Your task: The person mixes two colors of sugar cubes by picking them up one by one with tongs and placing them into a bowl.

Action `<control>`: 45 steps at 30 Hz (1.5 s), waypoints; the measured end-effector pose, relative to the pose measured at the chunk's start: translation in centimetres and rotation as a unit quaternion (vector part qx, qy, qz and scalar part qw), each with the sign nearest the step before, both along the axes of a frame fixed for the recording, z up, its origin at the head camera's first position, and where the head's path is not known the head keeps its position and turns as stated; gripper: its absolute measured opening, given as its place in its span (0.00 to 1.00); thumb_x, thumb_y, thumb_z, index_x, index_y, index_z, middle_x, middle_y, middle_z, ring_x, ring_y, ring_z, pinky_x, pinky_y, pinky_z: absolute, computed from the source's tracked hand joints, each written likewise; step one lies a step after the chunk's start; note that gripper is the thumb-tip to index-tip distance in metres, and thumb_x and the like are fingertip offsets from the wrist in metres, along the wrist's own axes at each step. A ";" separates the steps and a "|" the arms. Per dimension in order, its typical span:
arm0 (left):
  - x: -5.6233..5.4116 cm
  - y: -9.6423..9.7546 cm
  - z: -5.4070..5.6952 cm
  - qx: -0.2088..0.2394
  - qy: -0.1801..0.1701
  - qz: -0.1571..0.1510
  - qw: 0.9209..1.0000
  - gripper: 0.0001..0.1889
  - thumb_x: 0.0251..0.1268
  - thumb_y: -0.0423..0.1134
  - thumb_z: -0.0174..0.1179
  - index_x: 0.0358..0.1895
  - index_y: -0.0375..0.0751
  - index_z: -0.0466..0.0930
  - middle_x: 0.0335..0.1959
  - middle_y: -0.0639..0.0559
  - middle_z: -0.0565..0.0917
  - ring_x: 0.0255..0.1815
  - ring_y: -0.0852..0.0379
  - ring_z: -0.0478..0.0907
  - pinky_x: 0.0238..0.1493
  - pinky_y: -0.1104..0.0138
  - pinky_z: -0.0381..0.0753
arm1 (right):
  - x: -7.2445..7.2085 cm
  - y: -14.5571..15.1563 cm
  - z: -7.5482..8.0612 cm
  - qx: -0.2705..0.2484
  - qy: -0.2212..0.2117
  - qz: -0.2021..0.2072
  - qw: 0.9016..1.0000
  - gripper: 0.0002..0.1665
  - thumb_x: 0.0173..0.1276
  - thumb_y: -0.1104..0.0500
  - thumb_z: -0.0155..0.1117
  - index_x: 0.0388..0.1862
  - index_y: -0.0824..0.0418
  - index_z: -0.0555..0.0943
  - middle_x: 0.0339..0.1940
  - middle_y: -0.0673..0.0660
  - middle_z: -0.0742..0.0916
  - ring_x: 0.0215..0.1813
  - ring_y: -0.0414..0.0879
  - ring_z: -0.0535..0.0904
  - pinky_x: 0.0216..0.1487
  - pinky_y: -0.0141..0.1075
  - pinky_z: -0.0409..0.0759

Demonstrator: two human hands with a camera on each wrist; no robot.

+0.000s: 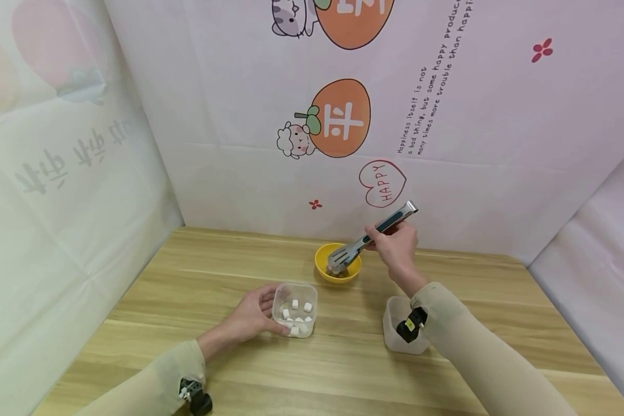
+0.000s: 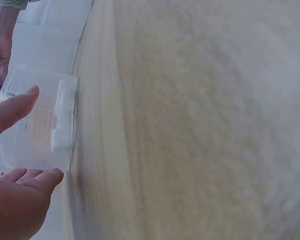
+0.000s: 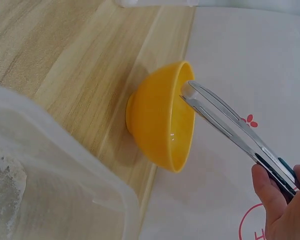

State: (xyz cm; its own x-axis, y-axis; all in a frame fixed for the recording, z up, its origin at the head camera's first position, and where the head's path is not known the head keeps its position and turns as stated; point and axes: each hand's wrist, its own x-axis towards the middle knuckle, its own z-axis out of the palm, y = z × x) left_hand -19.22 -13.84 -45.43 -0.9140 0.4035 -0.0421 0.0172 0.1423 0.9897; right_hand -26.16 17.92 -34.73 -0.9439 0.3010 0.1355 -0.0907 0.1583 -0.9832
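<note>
My right hand [image 1: 397, 245] grips metal tongs [image 1: 390, 222] with dark green handle inserts. Their tips reach into a small yellow bowl [image 1: 319, 267], which has some brownish bits in it. In the right wrist view a whitish piece [image 3: 189, 89] sits between the tong tips, right at the bowl's rim. With its thumb on the near side and fingers on the far side, my left hand [image 1: 252, 312] holds a clear square plastic container [image 1: 312, 294]. Several white cubes [image 1: 308, 307] lie in that container, which stands on the table.
Under my right forearm stands a second translucent container [image 1: 392, 332], partly covered by the wrist camera [image 1: 412, 325]. A wooden table [image 1: 338, 370] carries everything. Printed white sheets [image 1: 239, 185] rise at its back and sides, close behind the bowl.
</note>
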 end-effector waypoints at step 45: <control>0.1 0.0 0.0 -0.002 0.009 -0.001 1.000 0.54 0.43 0.23 0.82 0.78 0.25 0.61 0.74 0.29 0.70 0.74 0.32 0.70 0.74 0.54 0.73 | 8.4 -6.2 0.6 0.120 0.160 0.107 0.974 0.11 0.63 0.67 0.79 0.39 0.63 0.84 0.32 0.58 0.88 0.30 0.50 0.83 0.28 0.32 0.86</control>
State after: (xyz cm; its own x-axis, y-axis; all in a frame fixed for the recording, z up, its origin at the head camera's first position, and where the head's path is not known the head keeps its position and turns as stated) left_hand -19.11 -13.82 -45.39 -0.9135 0.4060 -0.0266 0.0360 0.1458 0.9887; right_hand -17.79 11.75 -34.14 -0.8790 0.0261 0.4761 -0.4430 0.3244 -0.8357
